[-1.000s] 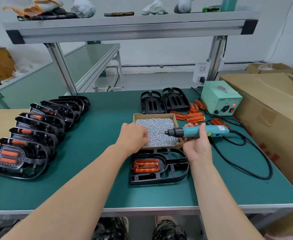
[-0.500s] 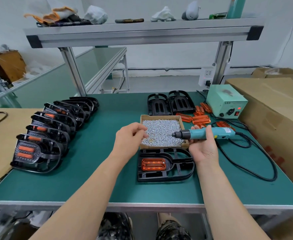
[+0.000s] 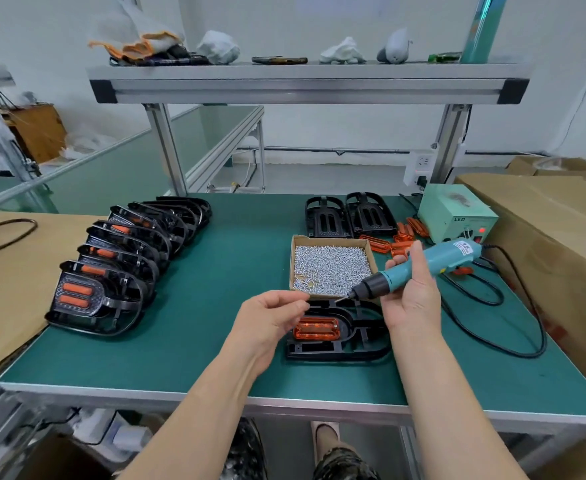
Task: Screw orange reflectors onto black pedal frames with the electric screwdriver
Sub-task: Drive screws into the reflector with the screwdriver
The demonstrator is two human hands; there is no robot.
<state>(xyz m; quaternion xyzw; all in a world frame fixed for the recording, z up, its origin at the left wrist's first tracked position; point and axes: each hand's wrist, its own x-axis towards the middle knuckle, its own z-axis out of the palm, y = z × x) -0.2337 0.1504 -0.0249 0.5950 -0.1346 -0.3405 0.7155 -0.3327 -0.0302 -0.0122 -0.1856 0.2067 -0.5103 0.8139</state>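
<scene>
Already pedals (image 3: 87,299) are sitting done at the table's (image 3: 215,341) left edge, two frames (image 3: 348,216) are waiting, left hand (image 3: 270,317) pinching maybe a screw (image 3: 306,302), right hand (image 3: 412,299) gripping the screwdriver (image 3: 426,263)

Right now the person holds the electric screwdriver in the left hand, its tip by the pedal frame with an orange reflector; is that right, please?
No: in the head view the right hand, not the left, holds the electric screwdriver; its tip is by the pedal frame with an orange reflector.
</scene>
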